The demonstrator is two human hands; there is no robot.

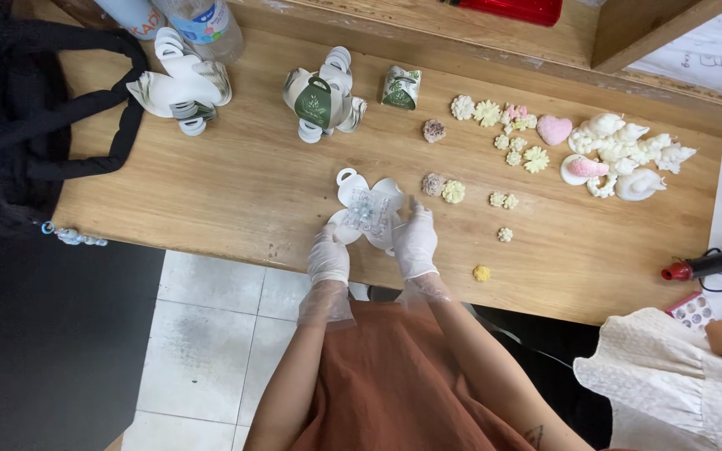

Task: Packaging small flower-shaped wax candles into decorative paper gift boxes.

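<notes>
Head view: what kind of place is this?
Probably a small craft or gift-packing workspace. On the wooden table lie small moulded flowers, flat white gift-box blanks, and a glue gun. Both gloved hands, left hand and right hand, hold an unfolded box.

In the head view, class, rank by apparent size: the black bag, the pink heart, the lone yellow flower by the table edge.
1. Black bag, by far largest.
2. Pink heart.
3. Yellow flower, smallest.

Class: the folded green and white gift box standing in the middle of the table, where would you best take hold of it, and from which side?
Grip the folded gift box by its looped handle at the top, coming from above. It stands upright with the handle uppermost, and loose flaps spread around its sides.
</notes>
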